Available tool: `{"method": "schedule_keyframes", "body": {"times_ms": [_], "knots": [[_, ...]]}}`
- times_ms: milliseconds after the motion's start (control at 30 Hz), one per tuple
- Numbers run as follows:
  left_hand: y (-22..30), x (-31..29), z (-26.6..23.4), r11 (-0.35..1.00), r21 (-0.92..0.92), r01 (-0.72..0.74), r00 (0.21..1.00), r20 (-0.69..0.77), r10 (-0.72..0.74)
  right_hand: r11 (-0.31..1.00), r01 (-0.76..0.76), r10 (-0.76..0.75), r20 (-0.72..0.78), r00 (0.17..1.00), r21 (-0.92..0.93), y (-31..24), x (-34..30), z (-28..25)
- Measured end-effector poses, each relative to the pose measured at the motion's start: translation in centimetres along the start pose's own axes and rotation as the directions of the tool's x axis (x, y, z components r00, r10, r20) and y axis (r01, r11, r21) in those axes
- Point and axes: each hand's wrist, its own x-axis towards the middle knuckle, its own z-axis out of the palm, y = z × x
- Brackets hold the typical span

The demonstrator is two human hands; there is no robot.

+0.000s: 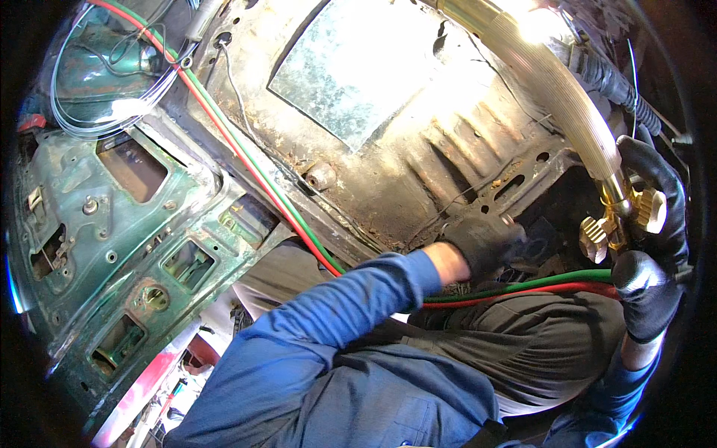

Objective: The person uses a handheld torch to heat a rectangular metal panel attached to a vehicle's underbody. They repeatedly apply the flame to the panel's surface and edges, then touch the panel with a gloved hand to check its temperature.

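A gas torch [575, 97] with a ribbed brass-coloured handle slants from the top right down to my right hand [648, 280], in a black glove. My right hand is closed around its valve end, below two brass valve knobs [650, 210]. From that end a green hose [556, 278] and a red hose [556, 290] run left across my lap. My left hand [484, 243], also in a black glove, hovers by the lower edge of the rusty floor pan [373, 190]. Its fingers are curled and slightly blurred; what they hold, if anything, is hidden.
A metal sheet [351, 71] lies on the floor pan under glaring light. To the left stands a stripped green door panel [172, 254] with cut-outs. A loop of thin wire [56, 97] hangs at the upper left. Dark corrugated tubing [620, 82] runs along the upper right.
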Motion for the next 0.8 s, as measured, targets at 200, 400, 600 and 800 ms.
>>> {"method": "schedule_keyframes", "body": {"times_ms": [200, 400, 600, 800], "knots": [[1.8, 3.0, 7.2, 0.997, 0.026, -0.067, 0.972, 0.227, 0.059, 1.000, 0.008, -0.008, 0.001, 1.000, 0.018, -0.4, 0.2, 0.5], [0.1, 2.7, 10.0, 0.994, 0.040, -0.106, 0.985, 0.143, 0.100, 1.000, -0.005, 0.005, -0.012, 1.000, 0.030, -0.3, -0.3, -0.2], [-0.6, 0.9, 7.6, 0.985, 0.101, -0.137, 0.990, 0.059, 0.131, 0.997, 0.001, -0.001, -0.002, 1.000, 0.073, -0.4, 0.8, 0.5], [-3.3, -1.8, -3.0, 0.937, 0.306, -0.166, 0.951, -0.201, 0.234, 0.993, 0.006, -0.006, 0.002, 1.000, 0.116, -0.1, 1.7, 0.8]]}}
